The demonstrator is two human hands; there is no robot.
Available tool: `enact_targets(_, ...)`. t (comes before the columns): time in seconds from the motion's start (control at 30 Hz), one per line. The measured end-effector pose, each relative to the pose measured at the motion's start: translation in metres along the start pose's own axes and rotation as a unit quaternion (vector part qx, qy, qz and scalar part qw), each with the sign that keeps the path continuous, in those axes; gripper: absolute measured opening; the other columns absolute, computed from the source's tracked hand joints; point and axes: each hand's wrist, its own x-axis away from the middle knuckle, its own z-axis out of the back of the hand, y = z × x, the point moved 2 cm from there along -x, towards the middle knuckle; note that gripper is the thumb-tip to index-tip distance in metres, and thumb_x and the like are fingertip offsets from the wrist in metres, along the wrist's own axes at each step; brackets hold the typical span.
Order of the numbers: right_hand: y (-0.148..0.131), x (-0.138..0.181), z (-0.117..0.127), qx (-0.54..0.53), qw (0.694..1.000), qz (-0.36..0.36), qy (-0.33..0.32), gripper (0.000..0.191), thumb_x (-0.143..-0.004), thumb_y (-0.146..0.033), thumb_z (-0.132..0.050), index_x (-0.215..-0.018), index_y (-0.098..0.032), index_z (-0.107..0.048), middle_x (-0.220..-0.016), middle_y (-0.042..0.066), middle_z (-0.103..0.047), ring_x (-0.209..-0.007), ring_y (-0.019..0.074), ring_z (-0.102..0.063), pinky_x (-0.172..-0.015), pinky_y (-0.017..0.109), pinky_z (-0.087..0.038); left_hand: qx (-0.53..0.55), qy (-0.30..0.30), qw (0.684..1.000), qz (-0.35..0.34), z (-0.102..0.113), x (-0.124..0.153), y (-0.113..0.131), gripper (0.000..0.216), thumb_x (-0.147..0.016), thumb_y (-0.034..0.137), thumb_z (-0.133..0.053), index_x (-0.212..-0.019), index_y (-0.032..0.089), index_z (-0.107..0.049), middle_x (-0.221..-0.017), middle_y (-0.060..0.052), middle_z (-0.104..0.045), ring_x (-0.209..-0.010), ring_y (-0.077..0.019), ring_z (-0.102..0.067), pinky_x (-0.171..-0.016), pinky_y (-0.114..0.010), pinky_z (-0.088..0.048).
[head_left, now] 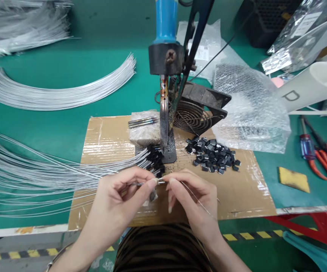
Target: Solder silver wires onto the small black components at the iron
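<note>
My left hand (127, 196) is closed, thumb and forefinger pinching a thin white wire. Close beside it, my right hand (194, 194) pinches the wire's other side at the fingertips. A thin silvery strand (199, 202) runs from the right fingers back over that hand towards the wrist. A small grey piece (152, 195) shows under the left thumb; its kind is unclear. Just beyond the fingers lies a bundle of white wires (115, 166) with black connectors (155, 160) on their ends. Above these, a blue-handled soldering iron (164, 109) points down from a stand.
A pile of loose black connectors (214, 154) lies on the cardboard (242, 196). Behind stand a fan (197, 109) and bubble wrap (251, 109). More wire bundles (64, 94) lie at left. A yellow sponge (293, 179), orange-handled scissors (323, 164) and a screwdriver (306, 145) are at right.
</note>
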Motion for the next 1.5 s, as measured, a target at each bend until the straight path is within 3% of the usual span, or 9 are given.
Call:
enact_targets(0.37, 0.009, 0.001, -0.007, -0.139, 0.987, -0.076, -0.012, 0.009, -0.094, -0.028, -0.080, -0.097, -0.025, -0.087, -0.073, -0.002, -0.070, -0.044, 0.0049, -0.062, -0.044, 0.014, -0.054, 0.010, 0.031, 0.999, 0.042, -0.011, 0.004, 0.006, 0.016, -0.087, 0.034, -0.077, -0.079, 0.020, -0.075, -0.069, -0.002, -0.073, -0.062, -0.0125, -0.061, -0.055, -0.022, -0.041)
enact_targets(0.53, 0.012, 0.003, -0.010, -0.191, 0.976, -0.106, -0.013, 0.006, -0.092, -0.027, -0.082, -0.094, -0.024, -0.086, -0.070, -0.003, -0.072, -0.042, 0.0033, -0.061, -0.042, 0.010, -0.052, -0.034, 0.014, 0.999, -0.020, -0.008, 0.007, -0.001, 0.021, -0.094, 0.037, -0.071, -0.082, 0.020, -0.073, -0.067, -0.001, -0.070, -0.058, -0.0125, -0.060, -0.051, -0.022, -0.038)
enact_targets(0.67, 0.013, 0.003, -0.009, -0.203, 0.972, -0.120, -0.009, 0.005, -0.091, -0.027, -0.083, -0.092, -0.023, -0.086, -0.068, -0.003, -0.072, -0.041, 0.0031, -0.061, -0.039, 0.009, -0.050, -0.079, 0.019, 0.995, -0.065, -0.006, 0.009, -0.006, 0.020, -0.097, 0.034, -0.068, -0.084, 0.021, -0.071, -0.060, 0.002, -0.061, -0.052, -0.0111, -0.051, -0.047, -0.023, -0.035)
enact_targets(0.9, 0.013, 0.004, -0.009, -0.225, 0.963, -0.145, -0.015, 0.009, -0.089, -0.030, -0.084, -0.090, -0.022, -0.086, -0.067, -0.003, -0.072, -0.039, 0.0030, -0.060, -0.037, 0.009, -0.048, -0.069, 0.009, 0.995, -0.077, -0.010, 0.007, -0.005, 0.018, -0.098, 0.032, -0.067, -0.084, 0.021, -0.071, -0.068, 0.000, -0.068, -0.060, -0.0131, -0.061, -0.052, -0.022, -0.042)
enact_targets(1.13, 0.010, -0.002, -0.008, -0.256, 0.948, -0.186, -0.024, 0.015, -0.082, -0.031, -0.089, -0.075, -0.019, -0.084, -0.060, -0.003, -0.070, -0.033, 0.0026, -0.054, -0.032, 0.010, -0.044, -0.034, -0.004, 0.998, -0.047, -0.009, 0.007, -0.005, 0.021, -0.095, 0.034, -0.070, -0.081, 0.019, -0.073, -0.063, 0.000, -0.065, -0.054, -0.0113, -0.055, -0.048, -0.021, -0.039)
enact_targets(1.23, 0.009, -0.005, -0.007, -0.259, 0.945, -0.199, -0.031, 0.017, -0.081, -0.030, -0.089, -0.071, -0.018, -0.083, -0.058, -0.003, -0.069, -0.032, 0.0027, -0.053, -0.032, 0.010, -0.043, -0.007, 0.018, 0.999, -0.028, -0.010, 0.007, -0.003, 0.021, -0.092, 0.033, -0.073, -0.077, 0.018, -0.073, -0.063, -0.001, -0.066, -0.054, -0.0110, -0.055, -0.047, -0.020, -0.038)
enact_targets(1.5, 0.009, -0.002, -0.009, -0.266, 0.943, -0.198, -0.010, 0.016, -0.081, -0.033, -0.089, -0.081, -0.018, -0.086, -0.061, -0.003, -0.070, -0.035, 0.0043, -0.058, -0.035, 0.011, -0.047, -0.039, 0.025, 0.997, -0.068, -0.011, 0.005, -0.005, 0.020, -0.095, 0.031, -0.070, -0.081, 0.018, -0.075, -0.063, 0.000, -0.066, -0.054, -0.0113, -0.057, -0.049, -0.021, -0.043)
